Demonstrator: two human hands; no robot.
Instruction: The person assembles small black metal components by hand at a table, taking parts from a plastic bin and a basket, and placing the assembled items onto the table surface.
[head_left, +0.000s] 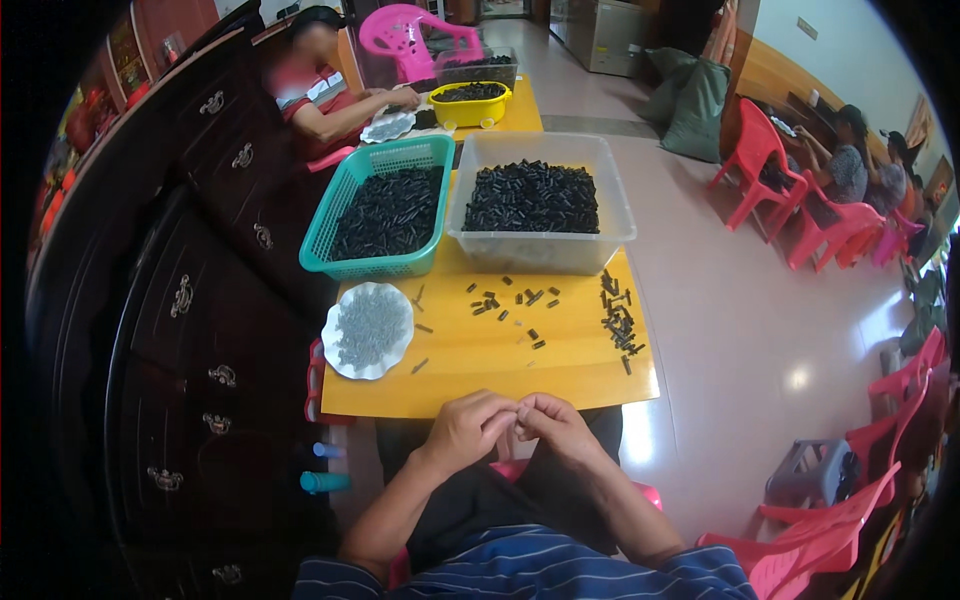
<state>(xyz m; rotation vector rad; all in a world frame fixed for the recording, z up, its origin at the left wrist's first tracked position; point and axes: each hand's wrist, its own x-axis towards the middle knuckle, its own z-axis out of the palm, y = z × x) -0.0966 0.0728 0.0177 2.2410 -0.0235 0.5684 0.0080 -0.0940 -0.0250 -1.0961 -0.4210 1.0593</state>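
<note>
Just off the near edge of the yellow table [470,390], my left hand [468,430] and my right hand [558,426] meet fingertip to fingertip. Both are closed in a pinch; whatever lies between the fingers is too small or hidden to make out. Small black cylindrical pieces [488,302] lie scattered on the tabletop beyond my hands. A denser row of the same black pieces [619,325] runs along the right edge. At the left, a white wavy-rimmed plate [333,352] holds many tiny clear pieces [370,325].
A green basket [318,228] and a clear plastic bin [545,252], both full of black pieces, stand at the table's far end. Dark drawers [190,350] flank the left. Another person [325,100] works beyond, near a yellow tub [470,110]. Pink chairs [830,540] stand at right.
</note>
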